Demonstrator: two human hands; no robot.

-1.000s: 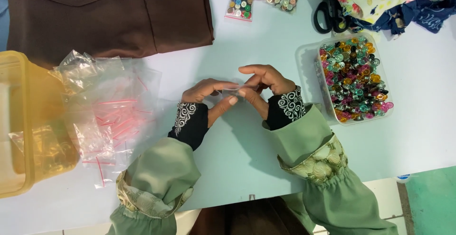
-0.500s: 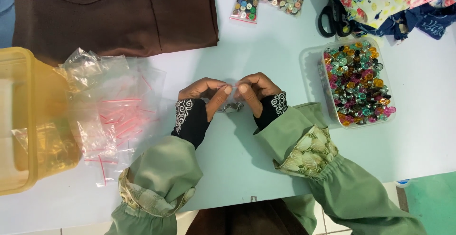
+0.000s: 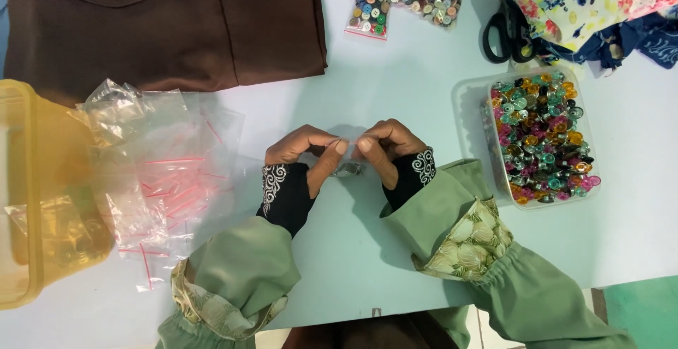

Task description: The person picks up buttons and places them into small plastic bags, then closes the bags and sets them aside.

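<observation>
Both your hands pinch one small clear bag (image 3: 349, 167) between them: left hand (image 3: 305, 153), right hand (image 3: 385, 148). Loose bag pile (image 3: 166, 172) left of grip, button tub (image 3: 540, 137) right, on desk (image 3: 395, 81).

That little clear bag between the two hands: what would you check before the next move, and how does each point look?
1. Small clear bag held by both hands: ok, left hand and right hand pinch it.
2. Bag sealed: cannot tell.
3. Contents: cannot tell, something small and shiny.
4. Clear tub of coloured buttons beside the right hand: ok.
5. Spare zip bags beside the left hand: ok.
</observation>
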